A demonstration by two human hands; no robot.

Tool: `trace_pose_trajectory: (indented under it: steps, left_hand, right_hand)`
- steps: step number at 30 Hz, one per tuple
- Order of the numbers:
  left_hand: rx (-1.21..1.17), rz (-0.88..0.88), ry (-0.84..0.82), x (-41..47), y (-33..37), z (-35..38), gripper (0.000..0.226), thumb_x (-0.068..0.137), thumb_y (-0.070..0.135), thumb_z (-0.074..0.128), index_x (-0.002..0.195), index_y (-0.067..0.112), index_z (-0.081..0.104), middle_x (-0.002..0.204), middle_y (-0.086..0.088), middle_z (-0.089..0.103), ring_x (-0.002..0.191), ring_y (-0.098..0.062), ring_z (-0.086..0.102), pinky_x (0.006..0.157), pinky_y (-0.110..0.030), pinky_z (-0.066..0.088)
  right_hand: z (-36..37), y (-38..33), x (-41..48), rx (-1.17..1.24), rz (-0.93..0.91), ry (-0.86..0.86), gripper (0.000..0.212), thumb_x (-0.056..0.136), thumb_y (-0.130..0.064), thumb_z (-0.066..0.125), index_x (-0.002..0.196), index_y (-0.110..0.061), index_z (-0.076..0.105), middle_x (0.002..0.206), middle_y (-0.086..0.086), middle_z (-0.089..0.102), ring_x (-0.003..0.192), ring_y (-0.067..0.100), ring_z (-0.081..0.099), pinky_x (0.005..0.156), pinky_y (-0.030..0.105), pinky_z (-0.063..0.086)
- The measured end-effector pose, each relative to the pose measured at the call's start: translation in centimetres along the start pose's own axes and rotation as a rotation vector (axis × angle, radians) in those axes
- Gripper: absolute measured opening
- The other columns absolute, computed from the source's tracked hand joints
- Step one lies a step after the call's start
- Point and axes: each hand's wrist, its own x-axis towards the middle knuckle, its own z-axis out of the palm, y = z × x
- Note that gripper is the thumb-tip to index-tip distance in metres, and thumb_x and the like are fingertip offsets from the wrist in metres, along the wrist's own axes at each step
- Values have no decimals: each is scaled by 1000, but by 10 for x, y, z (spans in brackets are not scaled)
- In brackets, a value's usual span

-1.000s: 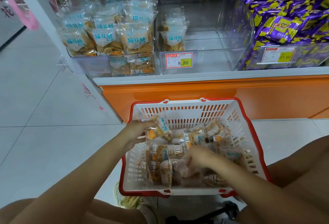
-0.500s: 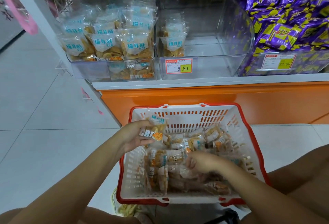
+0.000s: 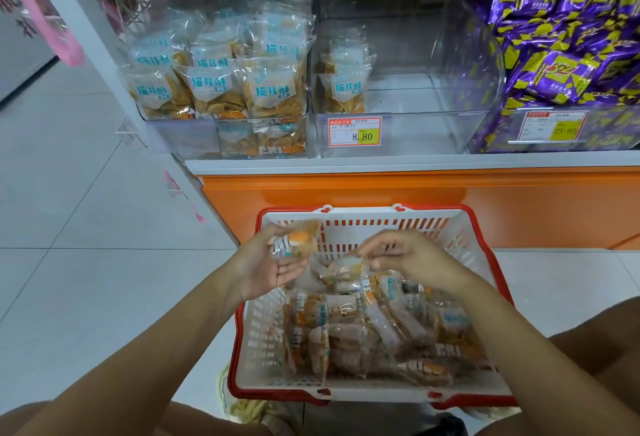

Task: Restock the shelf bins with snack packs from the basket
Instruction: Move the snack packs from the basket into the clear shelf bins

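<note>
Two hands, two snack packs above the basket

Two bare forearms reach in from six o'clock and meet over the far half of the basket point(image 3: 349, 228), a white slotted plastic crate with a red rim standing on pale floor tiles. The left hand point(image 3: 266, 264) is turned palm-up, fingers curled with the thumb clamped on a snack pack point(image 3: 298, 240) of clear crinkled film showing orange-brown biscuits. At three o'clock from it, the right hand point(image 3: 408, 255) hangs palm-down, its fingertips pinched together on the corner of a second pack point(image 3: 341, 267), which dangles just above the heap. More packs point(image 3: 374, 335) of the same glossy film lie jumbled in the basket's bottom.

At twelve o'clock, above an orange base, sit clear hard-walled shelf bins. The left bin point(image 3: 183, 136) is crowded with upright pouches printed in blue. The middle bin point(image 3: 415, 134) holds only a few at its left wall and carries a red-and-yellow price tag point(image 3: 355, 132). At two o'clock, purple foil bags point(image 3: 561, 68) pile high.
</note>
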Motion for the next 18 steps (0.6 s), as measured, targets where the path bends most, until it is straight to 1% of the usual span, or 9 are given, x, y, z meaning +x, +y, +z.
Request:
trace_pose_trajectory:
  steps: [2,4,5,7,9,11,13,15,18]
  left_hand:
    - [-92,-18,-101,-2,6,-4,54,82,37,56,130,12,48,113,-23,65,102,-31,65,86,-40,55]
    - [-118,-16,-213,-5,13,-4,71,72,40,69,132,8,49,126,-27,58,116,-38,58,93,-48,51]
    - [-139,-6,-274,-5,14,-3,78,65,39,77,132,9,50,128,-28,55,119,-40,55,95,-50,49]
    - [-165,26,-413,-5,13,1,78,58,35,85,127,11,56,126,-28,56,116,-43,56,95,-53,48]
    - [-174,76,-488,-10,12,10,64,59,31,88,117,18,67,123,-28,58,112,-47,57,93,-55,49]
    - [-186,121,-492,-15,14,19,55,55,29,91,106,20,74,124,-29,58,111,-47,58,88,-52,53]
    - [-206,159,-463,-19,17,24,57,50,27,93,103,16,75,125,-26,58,109,-42,61,80,-47,57]
    - [-197,207,-420,-23,20,29,62,44,26,95,101,12,75,119,-21,64,103,-37,65,75,-43,59]
    - [-160,287,-427,-31,22,39,59,45,25,95,97,6,75,119,-15,66,111,-35,61,85,-43,56]
  right_hand:
    - [-5,-13,-3,87,-112,62,29,83,1,68,88,-26,74,107,-14,68,103,4,64,95,28,50]
    - [-7,-24,-6,141,-207,89,31,82,9,66,87,-21,74,107,-12,67,103,5,64,89,21,51]
    - [-6,-28,-6,148,-238,100,31,82,10,65,87,-19,75,108,-12,67,104,5,63,89,19,50]
    - [-3,-33,-6,153,-291,116,31,82,11,64,88,-17,75,110,-13,67,108,5,62,93,18,48]
    - [0,-36,-7,169,-335,144,38,83,15,61,88,-20,76,111,-13,66,111,6,60,94,18,47]
    - [2,-36,-7,199,-362,183,41,85,14,59,88,-23,77,111,-12,66,112,8,60,94,21,48]
    - [5,-41,-8,254,-380,231,33,86,7,61,91,-23,76,112,-9,65,111,11,60,95,25,49]
    - [12,-46,-7,304,-396,334,26,83,1,68,97,-20,71,113,-5,63,110,11,60,98,27,48]
    - [28,-53,-7,368,-394,539,52,80,2,71,118,-32,60,127,-13,56,118,5,56,102,23,45]
